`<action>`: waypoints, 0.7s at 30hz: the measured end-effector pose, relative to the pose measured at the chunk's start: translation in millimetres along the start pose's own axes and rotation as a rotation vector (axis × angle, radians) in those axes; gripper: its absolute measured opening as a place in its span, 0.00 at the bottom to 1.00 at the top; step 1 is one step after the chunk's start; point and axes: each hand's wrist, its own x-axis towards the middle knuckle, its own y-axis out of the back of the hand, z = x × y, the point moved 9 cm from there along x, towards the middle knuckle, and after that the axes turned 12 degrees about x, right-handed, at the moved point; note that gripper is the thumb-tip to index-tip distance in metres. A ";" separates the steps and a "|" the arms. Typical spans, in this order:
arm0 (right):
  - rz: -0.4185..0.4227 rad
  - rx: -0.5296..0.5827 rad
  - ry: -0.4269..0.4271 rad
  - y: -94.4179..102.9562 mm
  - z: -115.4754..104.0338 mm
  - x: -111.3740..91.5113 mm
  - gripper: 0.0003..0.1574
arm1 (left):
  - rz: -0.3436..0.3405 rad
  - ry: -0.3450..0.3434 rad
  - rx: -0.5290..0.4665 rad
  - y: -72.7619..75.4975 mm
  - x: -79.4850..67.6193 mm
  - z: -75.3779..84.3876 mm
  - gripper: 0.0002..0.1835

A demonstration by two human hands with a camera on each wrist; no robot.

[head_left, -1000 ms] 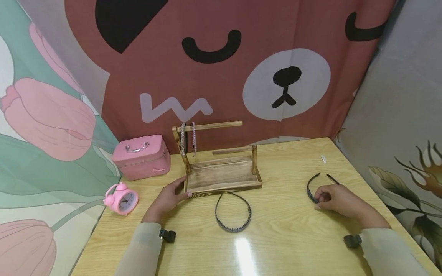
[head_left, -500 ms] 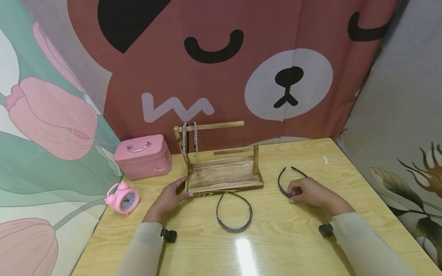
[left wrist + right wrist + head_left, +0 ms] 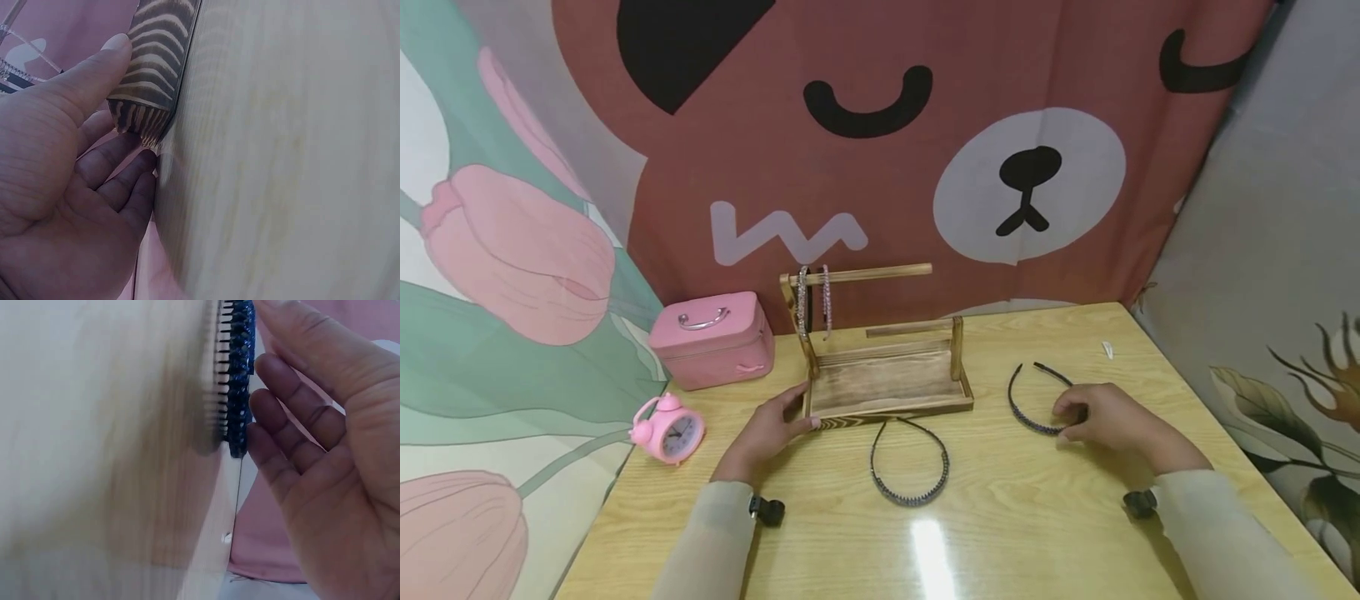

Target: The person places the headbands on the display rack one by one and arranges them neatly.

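My left hand (image 3: 767, 433) grips the front left corner of a wooden rack (image 3: 887, 379), thumb on the front face (image 3: 153, 62) and fingers behind the end. Near my right hand (image 3: 1105, 421) a dark toothed headband (image 3: 1026, 422) lies on the table; its blue beaded band (image 3: 239, 381) is beside the loosely bent fingers in the right wrist view. Part of it is hidden behind that hand. A second dark headband (image 3: 910, 500) lies in front of the rack. From the upper bar hang a silvery headband (image 3: 803, 304) and a pink beaded one (image 3: 827, 296).
A pink case (image 3: 711, 342) and a pink alarm clock (image 3: 673, 433) stand left of the rack. At the back right lies a small white hair clip (image 3: 1107, 350). A bear-print cloth (image 3: 737, 150) hangs behind the table (image 3: 820, 542).
My right hand brought the headband leftward across the table, then let go and drew back a little to the right. My left hand stayed on the rack.
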 end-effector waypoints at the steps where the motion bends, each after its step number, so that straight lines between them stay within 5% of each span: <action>1: 0.001 -0.014 0.011 2.1 -0.2 -1.7 0.20 | 0.002 -0.002 0.004 0.7 -0.5 0.0 0.44; 14: -0.012 -0.195 0.109 0.5 -5.7 -2.4 0.08 | -0.004 -0.005 0.000 -1.9 -0.2 -2.2 0.43; 18: 0.079 -0.129 0.093 5.9 -7.3 2.0 0.03 | 0.000 0.002 0.000 -2.1 0.0 -1.7 0.43; 21: 0.198 -0.043 0.072 17.1 -9.2 5.5 0.09 | 0.005 0.001 -0.014 -1.5 1.1 -1.4 0.43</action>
